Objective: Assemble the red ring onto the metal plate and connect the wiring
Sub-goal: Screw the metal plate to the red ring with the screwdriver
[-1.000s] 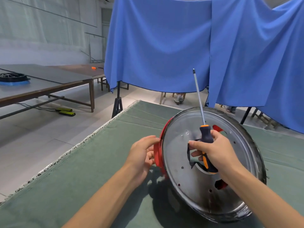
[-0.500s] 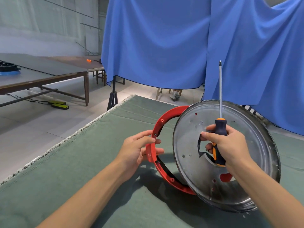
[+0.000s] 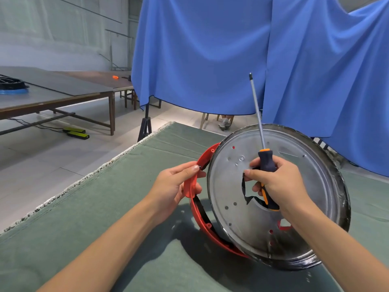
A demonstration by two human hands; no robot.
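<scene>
Red ring [image 3: 195,186] stands on edge behind the tilted metal plate [image 3: 294,207] on the green desk [image 3: 105,218], pinched in my left hand [image 3: 176,186], not yet seated. My right hand [image 3: 275,184] grips the plate's central opening together with a screwdriver [image 3: 266,163]. No screws or wiring connections visible; fastening and wiring seem left.

Red ring [image 3: 192,185], silver metal plate [image 3: 235,186], black-and-orange screwdriver [image 3: 265,165], green table cover [image 3: 94,207], blue drapes [image 3: 200,55]
</scene>
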